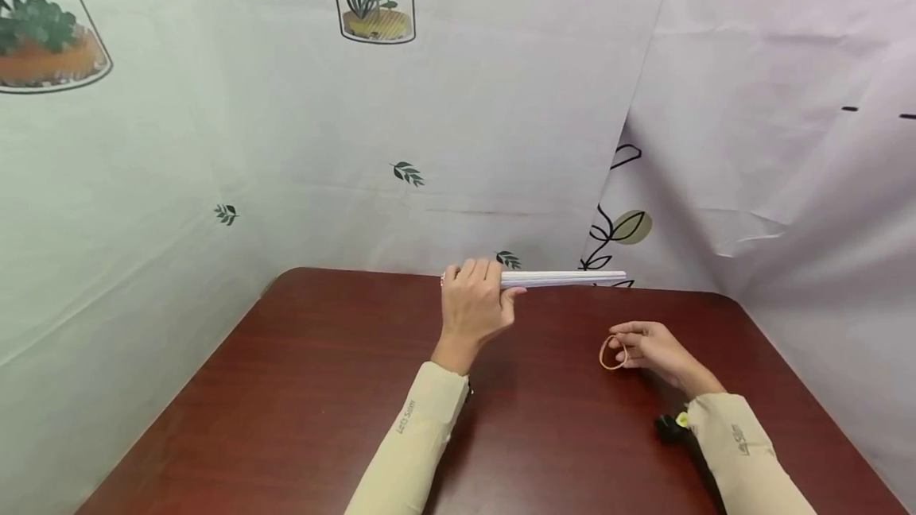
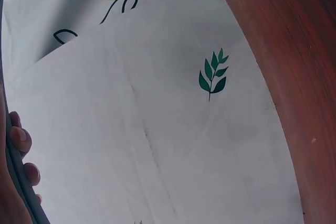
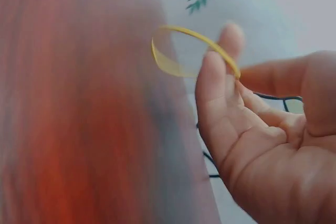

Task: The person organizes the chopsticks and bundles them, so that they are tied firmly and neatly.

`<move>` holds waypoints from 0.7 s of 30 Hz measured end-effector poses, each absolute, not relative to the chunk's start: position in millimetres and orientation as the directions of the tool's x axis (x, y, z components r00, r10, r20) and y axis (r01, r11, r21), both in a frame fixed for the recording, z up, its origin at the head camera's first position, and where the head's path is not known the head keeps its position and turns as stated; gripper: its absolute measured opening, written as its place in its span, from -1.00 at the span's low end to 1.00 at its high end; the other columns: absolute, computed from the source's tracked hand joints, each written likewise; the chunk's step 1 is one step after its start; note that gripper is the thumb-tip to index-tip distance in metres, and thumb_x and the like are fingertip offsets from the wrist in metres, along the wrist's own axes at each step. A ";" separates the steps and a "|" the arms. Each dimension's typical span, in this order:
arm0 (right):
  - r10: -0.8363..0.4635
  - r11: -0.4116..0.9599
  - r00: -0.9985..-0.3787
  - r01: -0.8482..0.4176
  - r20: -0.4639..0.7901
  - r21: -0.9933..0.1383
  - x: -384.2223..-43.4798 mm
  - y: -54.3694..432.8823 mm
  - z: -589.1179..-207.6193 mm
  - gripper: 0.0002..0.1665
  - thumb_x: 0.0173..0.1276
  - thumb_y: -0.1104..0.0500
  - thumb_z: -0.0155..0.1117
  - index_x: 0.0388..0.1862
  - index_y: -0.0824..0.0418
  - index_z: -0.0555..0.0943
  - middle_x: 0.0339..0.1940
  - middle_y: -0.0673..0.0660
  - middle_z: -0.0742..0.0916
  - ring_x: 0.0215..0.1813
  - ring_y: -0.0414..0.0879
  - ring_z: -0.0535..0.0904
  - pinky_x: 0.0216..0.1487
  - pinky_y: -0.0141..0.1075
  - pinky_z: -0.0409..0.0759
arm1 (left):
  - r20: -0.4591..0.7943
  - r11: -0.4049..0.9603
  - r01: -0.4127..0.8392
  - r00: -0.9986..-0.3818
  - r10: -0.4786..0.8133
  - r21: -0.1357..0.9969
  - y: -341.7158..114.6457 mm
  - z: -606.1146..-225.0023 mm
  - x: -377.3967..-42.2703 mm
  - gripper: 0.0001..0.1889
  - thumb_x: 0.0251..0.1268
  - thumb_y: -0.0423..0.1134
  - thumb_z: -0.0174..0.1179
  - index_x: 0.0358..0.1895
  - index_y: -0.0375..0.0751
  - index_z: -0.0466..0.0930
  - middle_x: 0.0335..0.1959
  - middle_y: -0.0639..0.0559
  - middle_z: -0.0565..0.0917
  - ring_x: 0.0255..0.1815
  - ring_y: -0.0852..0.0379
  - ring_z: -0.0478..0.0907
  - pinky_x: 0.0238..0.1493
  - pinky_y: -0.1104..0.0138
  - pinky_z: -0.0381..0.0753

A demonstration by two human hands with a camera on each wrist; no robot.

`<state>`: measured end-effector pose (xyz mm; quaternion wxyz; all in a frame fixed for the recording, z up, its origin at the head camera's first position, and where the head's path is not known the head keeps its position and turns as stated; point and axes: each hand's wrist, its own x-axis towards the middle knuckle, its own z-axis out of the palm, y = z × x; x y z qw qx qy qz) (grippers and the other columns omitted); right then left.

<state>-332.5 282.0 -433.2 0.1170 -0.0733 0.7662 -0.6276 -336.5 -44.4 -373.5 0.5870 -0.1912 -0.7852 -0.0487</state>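
Observation:
My left hand is raised over the far part of the table, its fingers curled round a bundle of slim white chopsticks. The bundle lies nearly level, with its long end to the right. In the left wrist view, the chopsticks show at the left edge, dark in shadow, with several fingertips wrapped behind them. To the right and lower, my right hand pinches a yellow rubber band. The band hangs as an open loop from the fingertips in the right wrist view, apart from the chopsticks.
A dark red wooden table spreads beneath both hands. White cloth with printed plants hangs behind and beside it. A small black object with a yellow and white part shows by the right sleeve cuff.

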 end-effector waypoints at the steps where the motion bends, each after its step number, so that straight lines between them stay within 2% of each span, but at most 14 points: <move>1: -0.259 0.150 -0.962 0.051 -0.089 -0.987 -331.7 282.3 -432.6 -0.51 0.54 0.34 -0.10 0.30 0.68 0.23 -0.23 0.07 0.72 -0.38 -0.20 0.63 -0.31 -0.33 0.65 | 0.941 0.921 0.361 -0.236 0.244 -0.149 -44.7 -373.9 -336.4 -0.47 0.41 0.22 -0.20 -0.43 -0.13 0.55 -0.53 0.05 0.56 -0.45 0.05 0.51 -0.30 0.15 0.42; 4: -0.284 0.016 -0.956 0.069 -0.071 -0.997 -330.7 281.9 -430.2 -0.59 0.52 0.39 -0.15 0.28 0.54 0.32 -0.10 0.01 0.74 -0.37 -0.20 0.58 -0.27 -0.33 0.63 | 0.940 0.920 0.361 -0.235 0.247 -0.151 -45.1 -374.3 -336.4 -0.48 0.39 0.21 -0.17 -0.42 -0.14 0.55 -0.53 0.04 0.55 -0.44 0.04 0.51 -0.29 0.14 0.43; 8: -0.310 -0.089 -0.950 0.074 -0.043 -0.993 -333.0 277.1 -432.4 -0.80 0.51 0.39 -0.01 0.03 0.24 0.47 -0.03 -0.09 0.76 -0.37 -0.24 0.55 -0.31 -0.37 0.57 | 0.943 0.922 0.358 -0.233 0.239 -0.145 -47.6 -373.8 -336.4 -0.47 0.40 0.21 -0.17 -0.42 -0.15 0.55 -0.54 0.04 0.54 -0.44 0.04 0.51 -0.27 0.13 0.43; 11: -0.328 -0.143 -0.944 0.086 -0.035 -0.986 -333.6 274.2 -433.2 -0.86 0.51 0.36 0.04 -0.12 0.16 0.51 -0.04 -0.10 0.77 -0.37 -0.27 0.56 -0.35 -0.41 0.54 | 0.947 0.921 0.360 -0.217 0.237 -0.148 -49.8 -372.6 -335.3 -0.45 0.41 0.22 -0.20 -0.43 -0.15 0.54 -0.56 0.03 0.53 -0.46 0.03 0.50 -0.28 0.13 0.44; 13: -0.347 -0.167 -0.938 0.082 -0.020 -0.983 -334.1 273.0 -431.7 -0.84 0.53 0.34 0.02 -0.18 0.16 0.55 -0.03 -0.07 0.77 -0.35 -0.28 0.58 -0.34 -0.44 0.54 | 0.949 0.921 0.358 -0.207 0.237 -0.152 -50.5 -370.5 -334.4 -0.44 0.43 0.22 -0.22 -0.45 -0.15 0.53 -0.57 0.03 0.52 -0.48 0.03 0.50 -0.29 0.13 0.44; 16: -0.357 -0.168 -0.934 0.070 -0.006 -0.983 -333.4 269.9 -426.5 -0.73 0.59 0.18 0.00 -0.23 0.14 0.65 -0.06 -0.03 0.78 -0.31 -0.27 0.61 -0.28 -0.47 0.55 | 0.949 0.922 0.354 -0.205 0.238 -0.155 -50.4 -366.5 -333.5 -0.45 0.43 0.22 -0.22 -0.47 -0.15 0.51 -0.58 0.03 0.51 -0.48 0.03 0.49 -0.29 0.13 0.44; 19: -0.383 -0.160 -0.923 0.041 0.023 -0.986 -330.9 267.9 -421.2 -0.63 0.61 0.06 -0.07 -0.16 0.07 0.71 -0.06 -0.01 0.79 -0.18 -0.26 0.69 -0.16 -0.46 0.59 | 0.947 0.920 0.356 -0.204 0.246 -0.162 -49.0 -364.5 -332.1 -0.48 0.40 0.20 -0.18 -0.47 -0.14 0.50 -0.58 0.04 0.51 -0.48 0.03 0.49 -0.29 0.14 0.44; 21: -0.409 -0.192 -0.909 -0.002 0.082 -0.981 -328.8 267.1 -418.0 -0.65 0.61 0.15 -0.08 -0.07 0.07 0.70 -0.03 0.03 0.78 -0.07 -0.20 0.72 -0.04 -0.42 0.61 | 0.947 0.919 0.360 -0.204 0.250 -0.165 -47.7 -364.7 -330.7 -0.49 0.37 0.20 -0.15 -0.48 -0.14 0.50 -0.57 0.04 0.51 -0.48 0.03 0.49 -0.30 0.14 0.44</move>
